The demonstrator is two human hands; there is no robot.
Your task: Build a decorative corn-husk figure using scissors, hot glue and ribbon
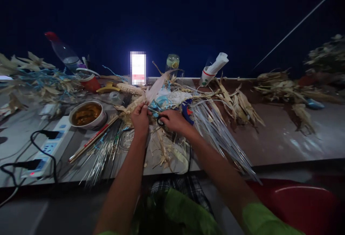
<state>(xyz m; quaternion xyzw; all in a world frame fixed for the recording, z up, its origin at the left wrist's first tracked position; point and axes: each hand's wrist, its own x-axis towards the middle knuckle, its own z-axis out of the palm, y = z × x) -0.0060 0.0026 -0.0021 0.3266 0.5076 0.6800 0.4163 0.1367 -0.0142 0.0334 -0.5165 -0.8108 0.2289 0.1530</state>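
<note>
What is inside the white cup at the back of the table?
A white roll sticks up, leaning, out of the cup. Its lower end, and anything deeper inside, is hidden by the cup's wall.

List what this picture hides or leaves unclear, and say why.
In the head view:
Black looped handle: partly hidden by the right hand.
Pale, pointed dried husk: base hidden by the left hand.
Bright white rectangular screen: contents pixelated.
Glossy red rounded object: cut off by the bottom edge.
</note>
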